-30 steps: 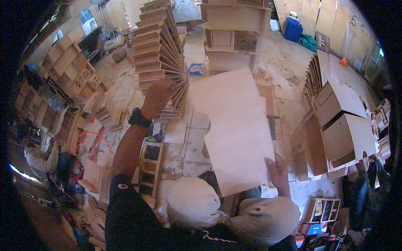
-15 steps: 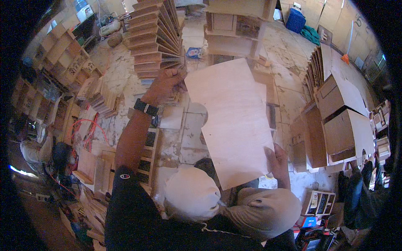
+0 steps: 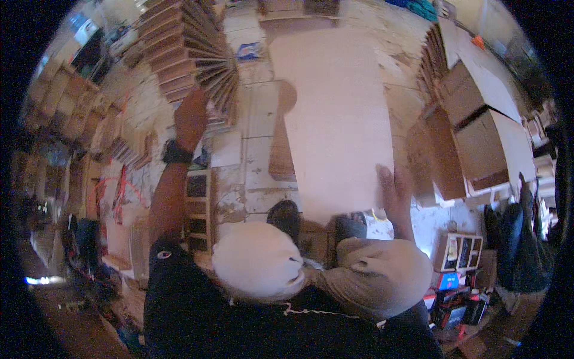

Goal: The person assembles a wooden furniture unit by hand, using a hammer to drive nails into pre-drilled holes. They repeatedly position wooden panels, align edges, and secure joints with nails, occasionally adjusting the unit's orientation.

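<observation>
A pale plywood panel (image 3: 341, 119) with a curved notch in its left side lies in front of my knees, with a brown wooden surface showing beneath its left edge. My right hand (image 3: 396, 188) grips the panel's near right edge, thumb on top and the other fingers out of sight below. Off the panel, my left hand (image 3: 192, 116) is beside the fanned stack of wooden boards (image 3: 173, 51). Motion smears its fingers, and whether they touch a board is unclear. A dark watch (image 3: 177, 152) circles the left wrist.
Open cardboard-coloured boxes (image 3: 487, 143) stand to the right, beside another row of thin boards (image 3: 431, 66). A slatted wooden frame (image 3: 198, 209) lies near my left forearm. Red cable (image 3: 121, 188) coils further left. At the right edge a person's dark-clothed leg (image 3: 514, 239) shows.
My left hand has let go of the panel's far left corner and moved left to the board stack. The panel now looks flatter and straighter, with my right hand still on it.
</observation>
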Action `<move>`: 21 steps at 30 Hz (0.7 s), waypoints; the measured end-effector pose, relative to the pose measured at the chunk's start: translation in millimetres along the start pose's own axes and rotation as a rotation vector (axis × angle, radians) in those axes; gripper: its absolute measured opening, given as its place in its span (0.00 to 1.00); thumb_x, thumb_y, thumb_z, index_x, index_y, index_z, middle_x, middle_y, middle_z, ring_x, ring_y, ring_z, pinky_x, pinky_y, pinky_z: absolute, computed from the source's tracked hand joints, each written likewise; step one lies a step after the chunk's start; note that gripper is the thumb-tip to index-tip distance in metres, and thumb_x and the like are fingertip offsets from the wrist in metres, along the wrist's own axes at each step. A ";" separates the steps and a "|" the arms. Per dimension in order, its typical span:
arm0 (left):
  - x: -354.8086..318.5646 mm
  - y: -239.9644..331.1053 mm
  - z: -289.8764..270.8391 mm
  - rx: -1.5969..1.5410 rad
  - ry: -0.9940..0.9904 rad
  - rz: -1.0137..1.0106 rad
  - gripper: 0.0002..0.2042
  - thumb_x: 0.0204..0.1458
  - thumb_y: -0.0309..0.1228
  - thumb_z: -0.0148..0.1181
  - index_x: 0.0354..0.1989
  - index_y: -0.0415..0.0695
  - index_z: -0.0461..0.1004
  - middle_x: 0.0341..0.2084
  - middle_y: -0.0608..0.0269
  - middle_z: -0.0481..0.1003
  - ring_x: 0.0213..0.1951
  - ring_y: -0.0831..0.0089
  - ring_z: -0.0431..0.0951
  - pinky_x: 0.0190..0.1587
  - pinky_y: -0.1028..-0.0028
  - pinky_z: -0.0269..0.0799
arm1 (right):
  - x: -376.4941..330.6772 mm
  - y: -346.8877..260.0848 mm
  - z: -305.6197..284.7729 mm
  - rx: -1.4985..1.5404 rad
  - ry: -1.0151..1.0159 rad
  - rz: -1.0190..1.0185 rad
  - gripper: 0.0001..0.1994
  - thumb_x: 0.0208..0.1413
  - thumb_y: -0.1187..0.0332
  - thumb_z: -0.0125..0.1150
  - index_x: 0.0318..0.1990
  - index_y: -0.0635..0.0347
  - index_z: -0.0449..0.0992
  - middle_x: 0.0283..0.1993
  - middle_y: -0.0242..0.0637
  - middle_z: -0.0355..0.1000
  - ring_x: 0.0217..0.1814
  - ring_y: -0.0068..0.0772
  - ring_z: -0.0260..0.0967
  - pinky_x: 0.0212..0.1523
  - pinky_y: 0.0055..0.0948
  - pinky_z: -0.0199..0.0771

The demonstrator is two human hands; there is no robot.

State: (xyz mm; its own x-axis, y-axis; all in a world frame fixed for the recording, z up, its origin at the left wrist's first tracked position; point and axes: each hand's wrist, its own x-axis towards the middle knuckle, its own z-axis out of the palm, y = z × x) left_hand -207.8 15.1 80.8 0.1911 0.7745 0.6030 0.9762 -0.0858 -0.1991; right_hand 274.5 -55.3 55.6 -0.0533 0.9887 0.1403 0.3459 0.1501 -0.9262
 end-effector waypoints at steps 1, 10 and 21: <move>-14.1 -0.8 5.3 0.070 -0.271 -0.093 0.12 0.48 0.26 0.54 0.42 0.39 0.71 0.32 0.49 0.73 0.35 0.48 0.74 0.38 0.58 0.73 | 5.2 3.2 -6.1 0.016 0.053 -0.035 0.15 0.62 0.64 0.51 0.49 0.68 0.72 0.43 0.42 0.74 0.45 0.29 0.69 0.47 0.28 0.69; -31.8 144.4 3.9 -1.049 -0.333 -0.369 0.19 0.56 0.36 0.57 0.52 0.37 0.72 0.31 0.54 0.78 0.31 0.71 0.78 0.30 0.72 0.72 | 108.6 32.3 -13.2 0.254 0.200 0.097 0.22 0.61 0.58 0.53 0.54 0.68 0.71 0.50 0.39 0.72 0.52 0.29 0.66 0.55 0.29 0.64; 16.4 223.9 -11.2 -1.414 -0.475 -0.709 0.11 0.58 0.36 0.55 0.38 0.41 0.76 0.20 0.70 0.73 0.21 0.86 0.67 0.22 0.82 0.60 | 131.7 33.8 -4.6 0.195 -0.146 0.150 0.24 0.61 0.58 0.54 0.54 0.72 0.70 0.50 0.40 0.72 0.52 0.26 0.65 0.53 0.26 0.64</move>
State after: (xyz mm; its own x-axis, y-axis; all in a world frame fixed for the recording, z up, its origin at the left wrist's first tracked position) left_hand 15.0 1.6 54.8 -0.0922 0.9935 -0.0673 0.2151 0.0859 0.9728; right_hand 283.5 80.0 44.4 -0.1545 0.9871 -0.0421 0.1744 -0.0147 -0.9846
